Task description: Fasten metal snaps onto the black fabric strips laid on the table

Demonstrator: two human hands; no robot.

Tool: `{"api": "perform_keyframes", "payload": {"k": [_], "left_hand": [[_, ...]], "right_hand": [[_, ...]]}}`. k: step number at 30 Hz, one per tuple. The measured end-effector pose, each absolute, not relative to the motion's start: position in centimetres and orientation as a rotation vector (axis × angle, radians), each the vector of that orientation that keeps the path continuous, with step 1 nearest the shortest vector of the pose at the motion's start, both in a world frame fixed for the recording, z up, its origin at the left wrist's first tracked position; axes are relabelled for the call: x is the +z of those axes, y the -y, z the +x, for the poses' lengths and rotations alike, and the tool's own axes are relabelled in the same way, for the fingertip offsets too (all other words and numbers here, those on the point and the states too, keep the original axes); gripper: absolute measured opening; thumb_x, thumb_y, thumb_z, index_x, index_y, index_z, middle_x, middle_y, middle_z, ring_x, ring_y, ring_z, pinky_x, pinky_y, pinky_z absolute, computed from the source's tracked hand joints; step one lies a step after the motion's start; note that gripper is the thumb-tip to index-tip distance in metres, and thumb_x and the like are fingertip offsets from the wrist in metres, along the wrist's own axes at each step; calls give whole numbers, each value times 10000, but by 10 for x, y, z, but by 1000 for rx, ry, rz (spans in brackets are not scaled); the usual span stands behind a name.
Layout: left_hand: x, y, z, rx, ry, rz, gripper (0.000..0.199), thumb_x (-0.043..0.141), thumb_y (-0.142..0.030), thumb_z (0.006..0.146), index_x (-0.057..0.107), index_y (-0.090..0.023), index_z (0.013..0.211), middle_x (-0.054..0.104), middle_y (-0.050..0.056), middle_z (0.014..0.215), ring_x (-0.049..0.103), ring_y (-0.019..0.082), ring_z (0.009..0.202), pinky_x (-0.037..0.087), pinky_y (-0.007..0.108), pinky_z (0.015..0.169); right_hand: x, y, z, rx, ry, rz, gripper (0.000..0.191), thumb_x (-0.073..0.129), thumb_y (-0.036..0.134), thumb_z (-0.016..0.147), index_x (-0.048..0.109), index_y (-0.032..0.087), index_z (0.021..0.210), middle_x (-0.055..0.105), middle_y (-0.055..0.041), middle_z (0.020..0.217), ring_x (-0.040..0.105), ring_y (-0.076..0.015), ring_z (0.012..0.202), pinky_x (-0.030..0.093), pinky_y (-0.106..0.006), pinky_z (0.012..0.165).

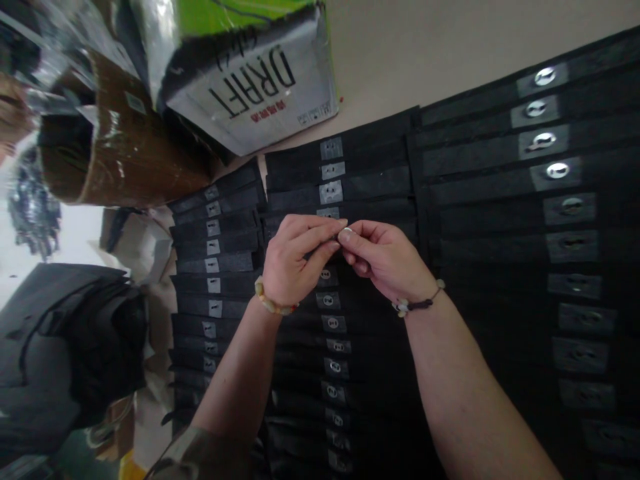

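My left hand point(295, 259) and my right hand point(387, 257) meet fingertip to fingertip over the middle row of overlapping black fabric pieces point(373, 183). Between the thumb and fingers of the right hand shows the edge of a small shiny piece point(349, 231), mostly covered. The left hand's fingers are pinched together right beside it; what they grip, if anything, is hidden. Clear patches point(331, 192) run down each row, one on each piece. Under the hands, several patches in the middle row carry round metal discs point(333, 324).
On the right row, several patches hold bright silver discs point(545, 77). A box marked DRAFT point(280, 87) stands at the back, beside a brown carton point(125, 153) with plastic in it. A stack of dark fabric point(75, 347) lies to the left.
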State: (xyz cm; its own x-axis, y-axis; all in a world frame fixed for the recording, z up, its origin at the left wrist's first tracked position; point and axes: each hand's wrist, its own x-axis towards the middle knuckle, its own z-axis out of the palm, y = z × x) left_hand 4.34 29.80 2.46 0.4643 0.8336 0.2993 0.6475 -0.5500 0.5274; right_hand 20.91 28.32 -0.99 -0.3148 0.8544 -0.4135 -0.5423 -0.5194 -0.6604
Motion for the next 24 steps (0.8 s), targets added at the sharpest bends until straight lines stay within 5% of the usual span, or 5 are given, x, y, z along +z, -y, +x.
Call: {"api": "perform_keyframes", "payload": {"k": [6,12,24], "left_hand": [[27,-306,32,766,-1269,2383,135,710,-234,885,758,-218,1010,768,12,952,687,140,905,551,283,842],[-5,-322,32,809,-1564,2221,151,732,-221,858,771,-243,1003,769,4,1003,674,164,982,509,345,938],[-18,-326,38,695,-1687,2160,182,733,-222,852,797,-283,1011,750,15,988,646,183,955,505,371,894]], "right_hand": [[-12,-282,207,1928,553,-956,502,905,480,621,528,158,702,518,64,526,371,-11,415,224,-126,371],[-12,-285,209,1876,377,-939,451,862,463,684,534,171,787,536,68,566,368,-10,421,207,-129,391],[-10,-286,211,1923,343,-921,293,699,412,804,634,144,903,567,26,616,421,-41,441,221,-152,389]]}}
